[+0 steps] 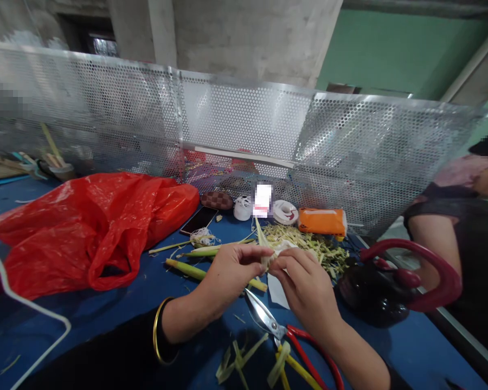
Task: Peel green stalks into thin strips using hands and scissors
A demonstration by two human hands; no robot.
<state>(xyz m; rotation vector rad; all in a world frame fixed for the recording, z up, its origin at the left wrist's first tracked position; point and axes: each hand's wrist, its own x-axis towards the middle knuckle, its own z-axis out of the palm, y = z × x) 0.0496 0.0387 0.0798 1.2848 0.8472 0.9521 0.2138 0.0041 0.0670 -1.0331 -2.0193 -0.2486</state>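
Note:
Above the blue table (pixel 211 336), my left hand (pixel 233 271) pinches a pale green-yellow leaf strip (pixel 262 235) between thumb and fingers. The strip's pointed end rises upward from the grip. My right hand (pixel 305 281) closes on the lower end of the same strip, its fingertips close to the left ones. Just below my hands lie scissors (pixel 264 314) with red handles, blades parted. Beside them are a yellow-handled tool (pixel 303 368) and several loose leaf strips (pixel 239 363). A white paper (pixel 278 292) is partly hidden behind my right hand. Green stalks (pixel 185 268) lie left of my hands.
A red plastic bag (pixel 93 227) fills the left side. Shredded plant pieces (pixel 321 249), an orange packet (pixel 322 221), a tape roll (pixel 286 211) and a lit phone (pixel 263 199) stand behind. A dark kettle (pixel 374 292) is at right, near a seated person (pixel 439 238). Perforated metal panels (pixel 244 119) border the back.

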